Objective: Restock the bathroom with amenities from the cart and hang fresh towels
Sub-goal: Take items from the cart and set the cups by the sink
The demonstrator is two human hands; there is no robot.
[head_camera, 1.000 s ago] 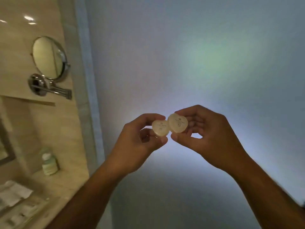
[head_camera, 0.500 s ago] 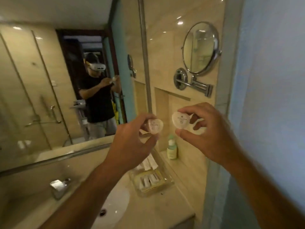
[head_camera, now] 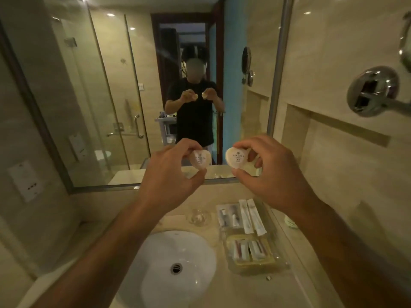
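The left hand (head_camera: pixel 171 174) pinches a small heart-shaped soap (head_camera: pixel 199 159) between thumb and curled fingers (head_camera: pixel 189 144). The right hand (head_camera: pixel 273 174) holds a round wrapped soap (head_camera: pixel 236 157) in the same way, thumb under it and fingers (head_camera: pixel 249 143) above. The two soaps are near each other but apart, raised in front of the mirror (head_camera: pixel 111 85). Below the fingers, on the worktop (head_camera: pixel 200 294), lies a clear tray (head_camera: pixel 251 267) with sachets, beside the white sink (head_camera: pixel 155 263).
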